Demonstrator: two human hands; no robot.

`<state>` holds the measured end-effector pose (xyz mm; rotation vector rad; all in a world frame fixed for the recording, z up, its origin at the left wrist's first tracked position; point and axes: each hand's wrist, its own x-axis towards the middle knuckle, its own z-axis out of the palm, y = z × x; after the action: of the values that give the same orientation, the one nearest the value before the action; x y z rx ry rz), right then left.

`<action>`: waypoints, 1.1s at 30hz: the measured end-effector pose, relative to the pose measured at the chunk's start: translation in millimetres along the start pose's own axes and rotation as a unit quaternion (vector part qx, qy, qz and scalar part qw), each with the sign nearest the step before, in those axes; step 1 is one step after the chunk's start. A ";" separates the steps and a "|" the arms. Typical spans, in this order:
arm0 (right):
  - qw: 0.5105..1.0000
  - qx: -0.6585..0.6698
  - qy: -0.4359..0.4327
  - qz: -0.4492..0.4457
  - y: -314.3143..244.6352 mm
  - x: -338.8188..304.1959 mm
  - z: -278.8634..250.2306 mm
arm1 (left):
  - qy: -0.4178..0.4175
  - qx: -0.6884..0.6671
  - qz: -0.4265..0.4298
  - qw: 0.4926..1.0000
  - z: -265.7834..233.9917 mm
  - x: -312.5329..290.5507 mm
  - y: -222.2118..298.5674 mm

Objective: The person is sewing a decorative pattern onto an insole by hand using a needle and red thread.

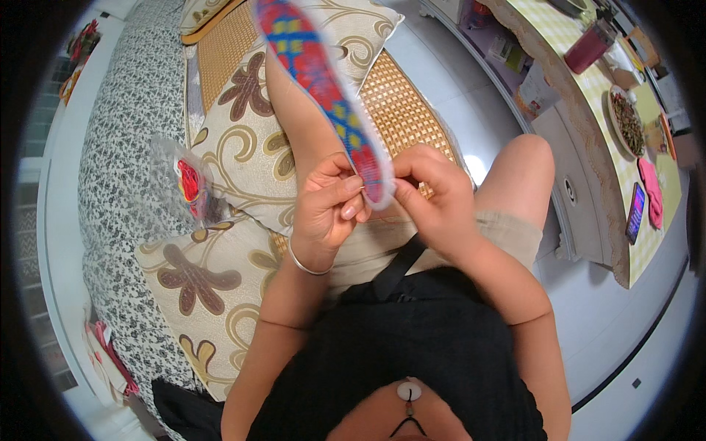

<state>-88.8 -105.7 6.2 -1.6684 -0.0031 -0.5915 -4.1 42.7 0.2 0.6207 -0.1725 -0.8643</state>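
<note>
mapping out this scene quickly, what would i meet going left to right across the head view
Clear plastic bag holding a bright red bundle → bare left hand → bare right hand → dark reddish cylindrical container → rumpled pink cloth.

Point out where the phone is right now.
In the head view, the phone is at the far right, lying on the checkered tablecloth, just left of the pink cloth.

Floor [441, 70] was pale tile with a bright glare spot [476, 167], patterned sofa [125, 154] with floral cushions [195, 279] and woven mat [401, 106] sat left, white drawer-fronted surface [562, 151] under yellow-checked cloth [647, 253] stood right.
</note>
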 end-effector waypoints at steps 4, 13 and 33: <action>0.919 0.287 -0.030 0.268 21.8 -9.3 -5.8 | 0.060 0.167 0.030 0.984 12.4 -2.8 -0.9; 0.861 0.377 -0.013 0.341 41.3 -15.1 -6.7 | 0.078 0.211 0.058 0.973 14.8 -6.7 -7.2; 0.929 -0.261 0.033 -0.260 5.3 2.7 -2.5 | 0.119 0.338 0.140 0.923 27.2 -9.4 -12.2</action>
<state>-85.6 -109.9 2.6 -2.1801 -0.2684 -1.1243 -28.6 31.9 16.2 1.3068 -0.3352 -0.4291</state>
